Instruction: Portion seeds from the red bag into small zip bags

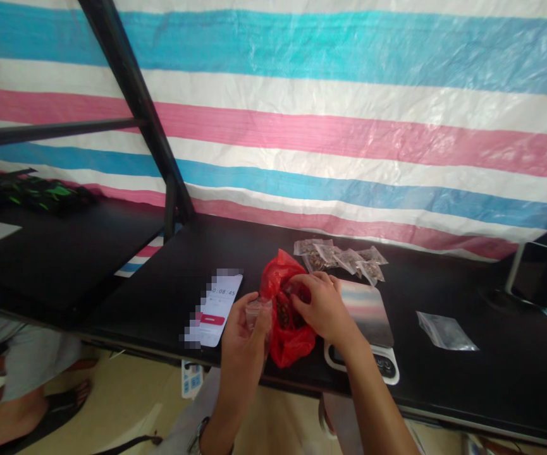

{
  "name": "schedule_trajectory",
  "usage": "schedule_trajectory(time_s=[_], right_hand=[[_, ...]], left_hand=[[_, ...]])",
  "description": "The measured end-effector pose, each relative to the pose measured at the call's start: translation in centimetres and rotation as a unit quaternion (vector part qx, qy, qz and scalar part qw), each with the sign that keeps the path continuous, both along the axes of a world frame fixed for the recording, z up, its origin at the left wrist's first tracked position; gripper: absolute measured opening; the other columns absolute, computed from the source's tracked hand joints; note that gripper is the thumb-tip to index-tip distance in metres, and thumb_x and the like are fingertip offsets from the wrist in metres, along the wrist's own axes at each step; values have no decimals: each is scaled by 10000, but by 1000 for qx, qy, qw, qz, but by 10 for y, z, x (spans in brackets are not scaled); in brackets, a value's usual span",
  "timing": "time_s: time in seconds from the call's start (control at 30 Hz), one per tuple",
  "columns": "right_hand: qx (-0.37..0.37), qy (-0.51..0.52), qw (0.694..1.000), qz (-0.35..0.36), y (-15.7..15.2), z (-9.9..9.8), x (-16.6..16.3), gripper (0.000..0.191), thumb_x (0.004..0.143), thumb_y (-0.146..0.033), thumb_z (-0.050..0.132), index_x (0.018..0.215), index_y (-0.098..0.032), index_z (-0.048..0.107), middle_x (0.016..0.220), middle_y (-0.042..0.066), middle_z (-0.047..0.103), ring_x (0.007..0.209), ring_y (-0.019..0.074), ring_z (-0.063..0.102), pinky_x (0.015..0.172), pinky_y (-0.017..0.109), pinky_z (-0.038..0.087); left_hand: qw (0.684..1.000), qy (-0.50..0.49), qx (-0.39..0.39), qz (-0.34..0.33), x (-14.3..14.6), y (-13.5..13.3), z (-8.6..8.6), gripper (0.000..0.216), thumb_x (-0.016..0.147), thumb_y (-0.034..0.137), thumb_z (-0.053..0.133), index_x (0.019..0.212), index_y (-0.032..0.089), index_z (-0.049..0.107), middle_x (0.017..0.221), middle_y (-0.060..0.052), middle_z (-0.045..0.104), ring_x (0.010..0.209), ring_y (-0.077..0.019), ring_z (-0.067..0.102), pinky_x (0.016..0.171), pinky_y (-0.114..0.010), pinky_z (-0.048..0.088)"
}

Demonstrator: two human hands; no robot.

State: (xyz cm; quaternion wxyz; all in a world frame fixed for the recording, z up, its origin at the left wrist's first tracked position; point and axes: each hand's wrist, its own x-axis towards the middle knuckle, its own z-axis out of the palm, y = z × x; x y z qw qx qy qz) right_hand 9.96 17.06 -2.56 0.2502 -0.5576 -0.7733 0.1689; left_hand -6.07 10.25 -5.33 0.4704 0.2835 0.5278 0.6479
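Observation:
My left hand point(245, 332) is closed around a small clear plastic bag point(257, 311), held upright next to a red plastic bag point(286, 338) on the black table point(491, 373). My right hand point(318, 303) reaches into the red bag's open mouth with fingers pinched among dark small pieces point(283, 311); what they grip is hidden. A digital scale point(370, 328) with a shiny steel plate sits just right of the red bag.
A phone point(216, 309) showing a timer lies left of my hands. Several filled small bags point(344, 258) lie behind the red bag, and an empty clear bag point(446, 332) to the right. A dark-screened device point(536, 273) stands far right. Another person's leg point(21, 385) shows at bottom left.

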Motion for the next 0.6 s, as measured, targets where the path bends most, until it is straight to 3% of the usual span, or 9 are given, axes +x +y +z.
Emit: schedule_trajectory(time_s=[0.23,0.6], right_hand=[[-56,70,996,19,-8,7,9,217,935,-203,710,1121,-268,800,1109,35,826,1165,266,661,1108,463,338],[-16,137,990,-3,-15,22,8,176,953,-222,693,1101,-279,768,1157,25,824,1151,263,687,1108,452,369]], left_hand=[[998,6,10,60,-2,0,-5,664,736,643,889,1190,208,676,958,-35,788,794,-175,745,699,-268,584],[997,-6,24,79,3,-1,-1,673,715,660,902,1161,213,668,811,25,735,605,-120,661,570,-219,534]])
